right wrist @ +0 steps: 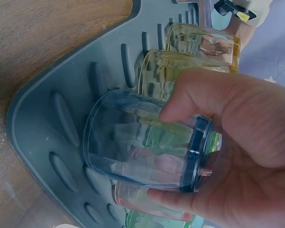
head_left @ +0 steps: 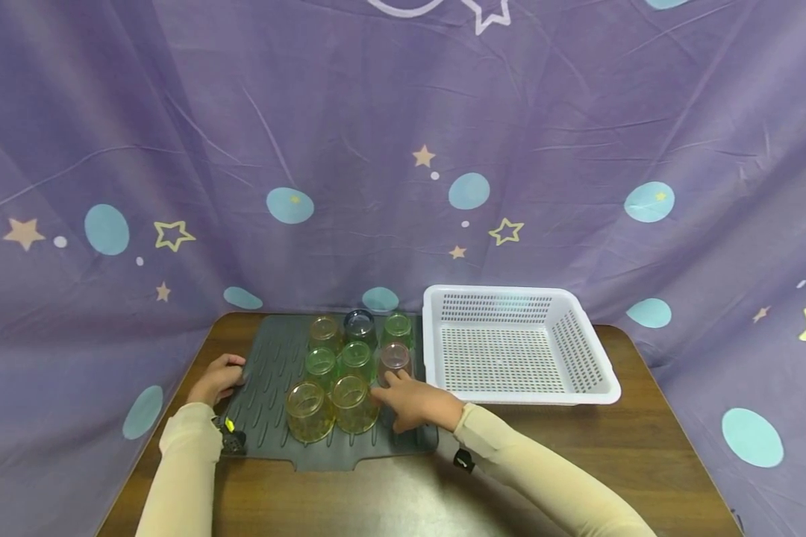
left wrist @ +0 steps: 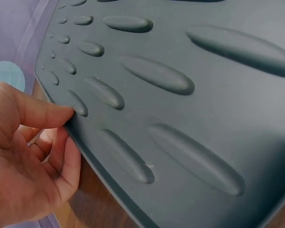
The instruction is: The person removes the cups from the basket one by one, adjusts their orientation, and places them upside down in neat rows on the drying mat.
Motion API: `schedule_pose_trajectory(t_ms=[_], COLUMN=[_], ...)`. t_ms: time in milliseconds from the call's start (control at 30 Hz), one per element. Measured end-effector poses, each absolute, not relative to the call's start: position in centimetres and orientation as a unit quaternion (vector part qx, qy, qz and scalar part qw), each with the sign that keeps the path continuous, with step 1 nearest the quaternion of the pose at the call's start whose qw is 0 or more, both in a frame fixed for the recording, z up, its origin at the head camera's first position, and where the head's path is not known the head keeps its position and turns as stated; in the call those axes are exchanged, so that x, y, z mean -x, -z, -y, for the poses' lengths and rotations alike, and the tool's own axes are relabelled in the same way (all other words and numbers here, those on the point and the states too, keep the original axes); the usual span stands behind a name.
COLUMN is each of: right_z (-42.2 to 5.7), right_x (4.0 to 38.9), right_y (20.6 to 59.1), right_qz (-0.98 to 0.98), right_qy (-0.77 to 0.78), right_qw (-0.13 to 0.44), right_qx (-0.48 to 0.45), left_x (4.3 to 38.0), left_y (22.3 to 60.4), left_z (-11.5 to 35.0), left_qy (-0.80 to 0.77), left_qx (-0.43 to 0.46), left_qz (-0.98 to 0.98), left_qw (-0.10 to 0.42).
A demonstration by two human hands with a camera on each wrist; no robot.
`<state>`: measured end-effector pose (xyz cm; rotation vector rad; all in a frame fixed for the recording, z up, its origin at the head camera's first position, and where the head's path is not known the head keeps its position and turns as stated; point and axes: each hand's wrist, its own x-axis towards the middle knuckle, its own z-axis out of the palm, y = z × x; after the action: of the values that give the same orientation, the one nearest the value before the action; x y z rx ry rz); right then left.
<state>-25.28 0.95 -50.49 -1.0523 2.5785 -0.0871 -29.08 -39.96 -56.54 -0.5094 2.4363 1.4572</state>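
My right hand (head_left: 416, 403) grips an upside-down blue glass (right wrist: 116, 137) near its base, thumb on one side and fingers on the other. The glass's rim is down at the front right corner of the grey drying mat (head_left: 269, 406); in the head view my hand mostly hides it. Two yellow glasses (head_left: 353, 409) stand to its left, a pink glass (head_left: 395, 359) behind it. At the mat's left edge my left hand (head_left: 216, 379) pinches the border between thumb and fingers, seen closely in the left wrist view with the mat's raised ribs (left wrist: 156, 73).
Farther back on the mat stand several more inverted glasses: green glasses (head_left: 321, 364), an amber glass (head_left: 325, 332) and a dark blue glass (head_left: 359, 327). A white perforated basket (head_left: 520, 397) sits right of the mat on the wooden table (head_left: 578, 447). A purple patterned curtain (head_left: 349, 134) hangs behind.
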Motion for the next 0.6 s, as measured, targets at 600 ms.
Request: schedule_pose_trajectory(t_ms=[600], right_z=[-0.68], right_x=[24.91], right_y=[50.12], right_qz=[-0.912], right_qy=[0.009], right_qw=[0.147], right_qx=[0.383], left_x=[28.89], left_y=[56.70], left_z=[39.79], left_qy=[-0.504], left_qx=[0.178], left_qz=[-0.837], left_qw=[0.115])
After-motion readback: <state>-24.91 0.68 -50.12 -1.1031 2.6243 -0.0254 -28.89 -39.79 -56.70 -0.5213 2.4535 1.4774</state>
